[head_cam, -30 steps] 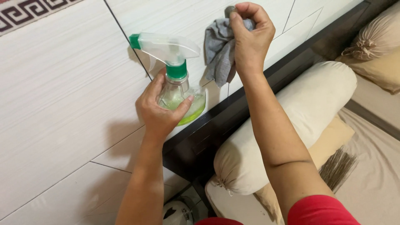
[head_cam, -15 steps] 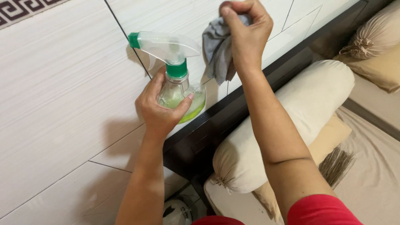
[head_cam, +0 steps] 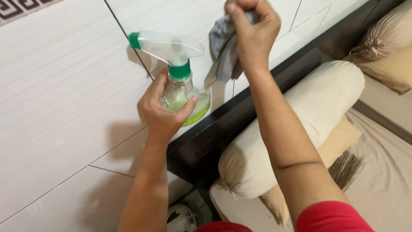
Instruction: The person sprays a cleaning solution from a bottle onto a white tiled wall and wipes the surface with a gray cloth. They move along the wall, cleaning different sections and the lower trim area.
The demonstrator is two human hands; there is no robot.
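A person's right hand (head_cam: 253,38) presses a bunched grey cloth (head_cam: 223,47) to the tiled wall (head_cam: 64,99) while the left hand (head_cam: 161,114) grips a spray bottle (head_cam: 180,92), whose green liquid could drip onto the bolster (head_cam: 296,124) if tipped.

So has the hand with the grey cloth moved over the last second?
Yes. The right hand with the grey cloth has slid up the tiled wall, farther from the dark headboard; the spray bottle has stayed put.

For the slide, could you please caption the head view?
Left hand holds a spray bottle; right hand presses a grey cloth on the tiled wall.
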